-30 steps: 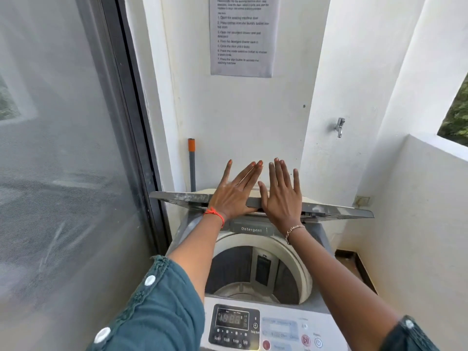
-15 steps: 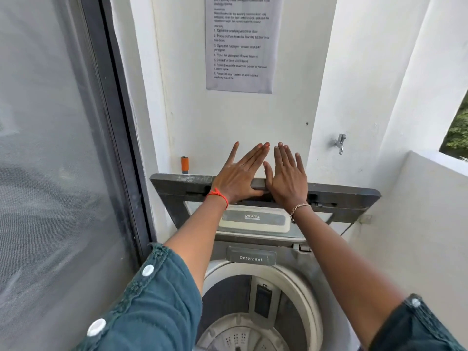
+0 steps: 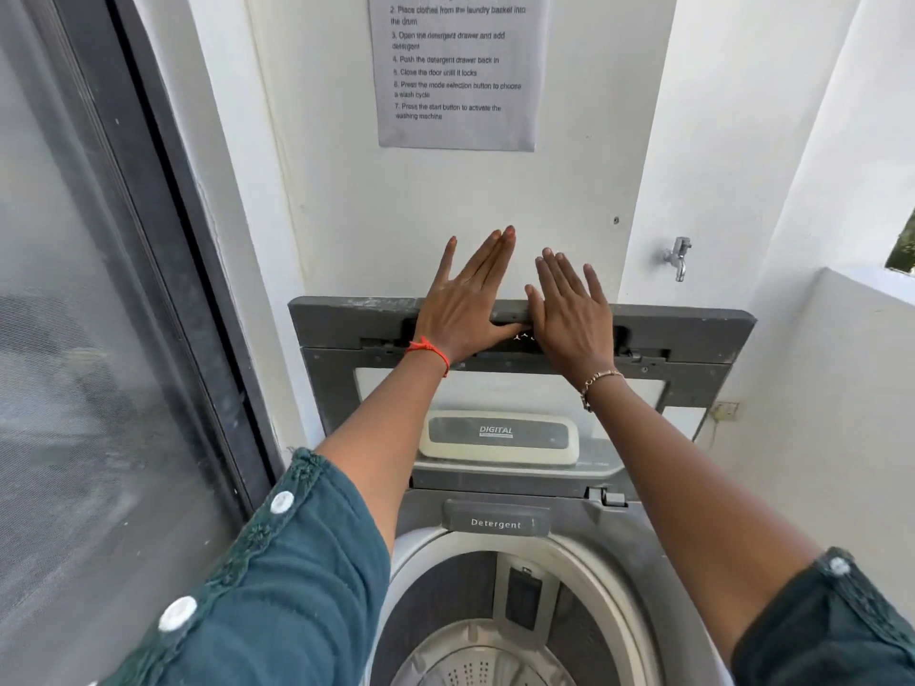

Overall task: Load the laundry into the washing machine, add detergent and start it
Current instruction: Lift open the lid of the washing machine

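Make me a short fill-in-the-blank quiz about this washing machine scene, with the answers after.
1. Both hands, left hand and right hand, press flat against the raised ____.
2. The grey drawer above the drum is labelled ____.
3. The drum holds ____ clothes.
4. The left wrist wears a ____ thread.

Answers: lid; Detergent; no; red

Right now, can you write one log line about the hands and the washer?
left hand: flat on raised grey plastic lid | right hand: flat on lid | round drum: no laundry visible | grey detergent drawer: shut
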